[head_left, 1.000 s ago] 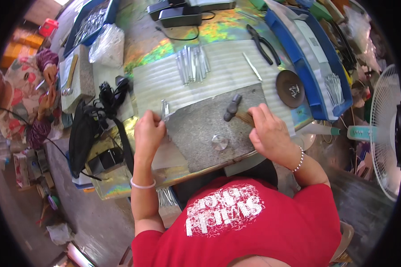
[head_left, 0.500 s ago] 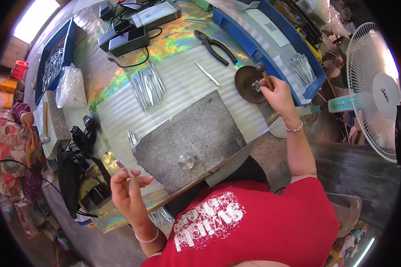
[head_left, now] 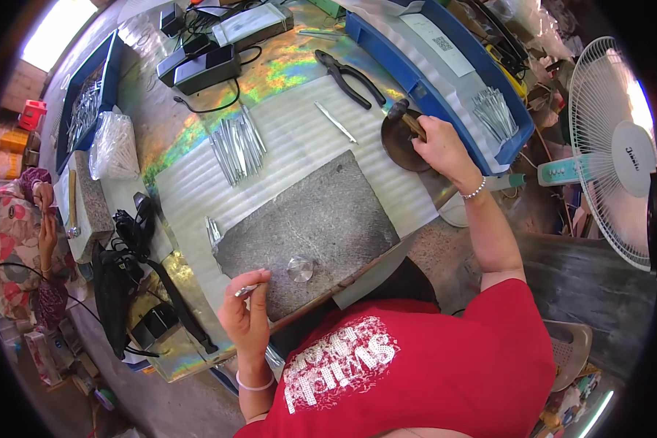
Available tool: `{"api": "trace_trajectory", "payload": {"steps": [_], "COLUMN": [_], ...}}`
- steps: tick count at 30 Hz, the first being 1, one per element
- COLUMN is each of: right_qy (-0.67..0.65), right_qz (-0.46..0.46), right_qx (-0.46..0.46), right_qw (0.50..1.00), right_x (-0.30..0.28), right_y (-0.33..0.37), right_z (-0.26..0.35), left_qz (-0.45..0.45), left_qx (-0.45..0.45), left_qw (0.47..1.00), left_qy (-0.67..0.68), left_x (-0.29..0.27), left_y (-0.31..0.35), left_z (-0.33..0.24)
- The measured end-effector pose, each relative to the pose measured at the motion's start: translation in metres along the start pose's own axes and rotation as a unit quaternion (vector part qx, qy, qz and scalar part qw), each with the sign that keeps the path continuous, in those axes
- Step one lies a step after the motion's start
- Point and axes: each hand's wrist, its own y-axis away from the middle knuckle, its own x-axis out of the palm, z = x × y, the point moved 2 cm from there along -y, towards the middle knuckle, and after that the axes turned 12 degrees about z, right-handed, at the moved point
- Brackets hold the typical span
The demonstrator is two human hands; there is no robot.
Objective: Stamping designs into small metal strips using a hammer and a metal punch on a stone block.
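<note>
My right hand (head_left: 447,148) is closed round the wooden handle of a hammer (head_left: 415,128), whose dark head hangs beside the rim of a brown round dish (head_left: 393,146). Between the fingertips of my left hand (head_left: 245,321) is a thin silver metal strip (head_left: 247,289), mostly hidden by the fingers. That hand is over the near left edge of a grey stone slab (head_left: 321,212). On the slab, just right of my left fingers, lies a small round shiny metal disc (head_left: 300,269).
A bundle of silver strips (head_left: 237,150) and black-handled pliers (head_left: 350,77) lie beyond the slab. Blue trays stand at the right (head_left: 431,102) and left (head_left: 109,87). A white fan (head_left: 613,150) is far right. Another person's hands (head_left: 45,219) show at the left.
My left hand has moved right and up to the slab with the metal strip. My right hand has lifted the hammer slightly left, its head now past the dish's far rim.
</note>
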Motion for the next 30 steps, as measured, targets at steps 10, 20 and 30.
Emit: {"api": "trace_trajectory", "payload": {"steps": [10,20,30], "right_qy": [-0.045,-0.031,-0.124], "right_qz": [0.018,0.099,0.086], "right_qx": [-0.012,-0.004,0.032], "right_qw": [0.999,0.995,0.988], "right_x": [-0.005,-0.005,-0.011], "right_y": [0.000,-0.018,-0.011], "right_z": [-0.003,0.006,0.008], "left_qz": [0.018,-0.017,-0.046], "left_qx": [0.000,-0.021,-0.006], "left_qw": [0.991,0.998,0.996], "left_qy": [-0.133,0.051,0.080], "left_x": [0.004,-0.002,0.000], "left_y": [-0.003,0.005,0.006], "left_z": [-0.001,0.012,0.005]}}
